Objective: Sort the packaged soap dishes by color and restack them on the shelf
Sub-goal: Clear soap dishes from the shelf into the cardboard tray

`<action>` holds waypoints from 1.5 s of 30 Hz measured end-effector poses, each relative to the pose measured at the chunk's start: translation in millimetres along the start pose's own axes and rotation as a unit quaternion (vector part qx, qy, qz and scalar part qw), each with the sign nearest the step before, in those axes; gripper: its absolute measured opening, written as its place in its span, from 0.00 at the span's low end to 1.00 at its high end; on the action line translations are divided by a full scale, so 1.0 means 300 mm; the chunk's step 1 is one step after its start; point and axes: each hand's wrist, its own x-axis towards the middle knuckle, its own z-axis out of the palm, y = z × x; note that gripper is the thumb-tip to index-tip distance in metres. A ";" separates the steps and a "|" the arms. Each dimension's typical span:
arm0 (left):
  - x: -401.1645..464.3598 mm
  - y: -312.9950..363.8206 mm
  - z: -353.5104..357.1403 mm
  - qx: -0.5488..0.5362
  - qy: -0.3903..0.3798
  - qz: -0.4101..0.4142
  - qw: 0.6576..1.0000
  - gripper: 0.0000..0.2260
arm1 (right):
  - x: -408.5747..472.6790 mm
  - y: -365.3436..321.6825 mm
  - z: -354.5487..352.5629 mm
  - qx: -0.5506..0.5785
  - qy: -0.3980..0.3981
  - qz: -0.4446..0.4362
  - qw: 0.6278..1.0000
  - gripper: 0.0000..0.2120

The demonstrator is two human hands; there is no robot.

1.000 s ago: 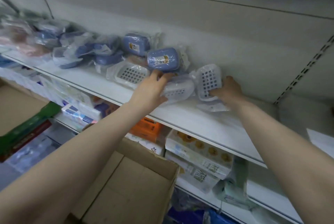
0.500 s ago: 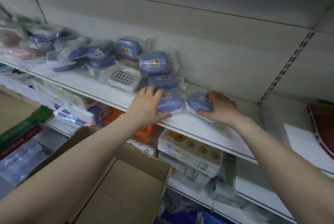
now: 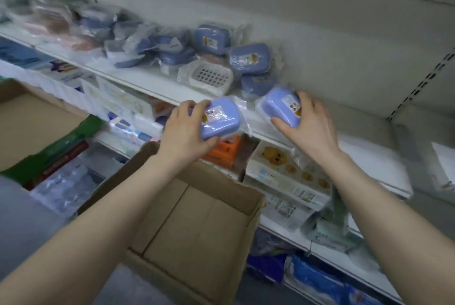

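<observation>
Holding one wrapped blue soap dish (image 3: 219,118), the left hand (image 3: 187,132) curls round it at the shelf (image 3: 147,83) edge. At 3 o'clock from it, the right hand (image 3: 309,124) grips another blue dish (image 3: 280,105) on the shelf. At 12 o'clock more dishes (image 3: 216,58) sit piled.

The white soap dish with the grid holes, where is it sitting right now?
The white soap dish lies on the shelf, middle of the head view, just left of the stacked blue soap dishes and behind the left hand.
</observation>
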 end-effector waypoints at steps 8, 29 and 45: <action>-0.420 -0.495 -0.251 0.024 0.002 -0.155 0.988 0.36 | -0.257 -0.530 0.266 0.057 -0.074 -0.069 0.993 0.39; -1.010 -1.409 -0.616 0.109 0.023 -0.467 0.877 0.37 | -0.296 -1.674 1.045 0.147 -0.281 -0.290 0.903 0.32; -1.005 -2.205 -0.951 0.108 0.009 -0.489 0.866 0.35 | -0.214 -2.579 1.422 0.191 -0.305 -0.309 0.880 0.31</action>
